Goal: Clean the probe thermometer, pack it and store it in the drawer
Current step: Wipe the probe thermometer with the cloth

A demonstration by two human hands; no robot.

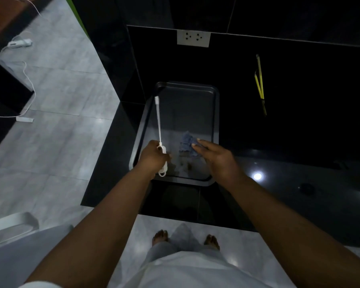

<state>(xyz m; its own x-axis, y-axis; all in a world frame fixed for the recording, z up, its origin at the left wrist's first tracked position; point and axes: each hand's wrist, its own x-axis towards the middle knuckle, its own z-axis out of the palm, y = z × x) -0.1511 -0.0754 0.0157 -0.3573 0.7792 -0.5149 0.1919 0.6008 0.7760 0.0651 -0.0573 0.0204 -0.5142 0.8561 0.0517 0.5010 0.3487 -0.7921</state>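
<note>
A white probe thermometer (158, 119) points away from me over the left side of a black tray (215, 113) on the dark counter. My left hand (152, 156) is closed around its handle end, and a white loop hangs below the fist. A crumpled blue-grey cloth (187, 143) lies in the tray's near right part. My right hand (214, 157) rests on the cloth with its fingertips touching it; the fingers are stretched out, not closed around it.
A yellow stick-like object (259, 80) lies on the black counter (299, 142) to the right of the tray. A white wall socket (193, 39) sits behind. White cables and a power strip (19, 43) lie on the grey floor at left. A white bin rim (13, 225) is near my left.
</note>
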